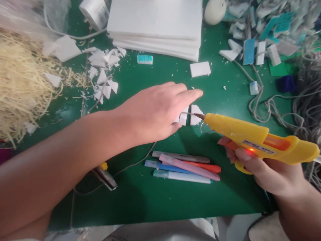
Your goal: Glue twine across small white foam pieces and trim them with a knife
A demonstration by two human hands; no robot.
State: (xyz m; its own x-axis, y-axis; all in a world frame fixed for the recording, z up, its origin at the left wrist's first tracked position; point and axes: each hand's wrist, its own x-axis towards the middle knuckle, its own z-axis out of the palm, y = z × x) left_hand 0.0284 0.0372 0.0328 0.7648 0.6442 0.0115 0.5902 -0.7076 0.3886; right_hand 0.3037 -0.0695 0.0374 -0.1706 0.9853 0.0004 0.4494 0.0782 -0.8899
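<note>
In the head view my right hand (260,170) grips a yellow hot glue gun (240,134), whose red light glows. The gun's dark nozzle points left at small white foam pieces. My left hand (163,107) reaches across from the left, palm down, with its index finger stretched out. Its thumb and bent fingers are closed on a white foam piece (183,117), partly hidden under the hand. A second cut foam piece (195,115) lies just right of it, right by the nozzle. A thin strand runs near the tip.
Several markers (188,167) and a utility knife (104,177) lie in front. Stacked white foam sheets (155,20) stand behind, with a foam block (200,69) nearby. Pale shredded filler (22,87) is at left; foam scraps (273,26) and grey cord (307,100) at right.
</note>
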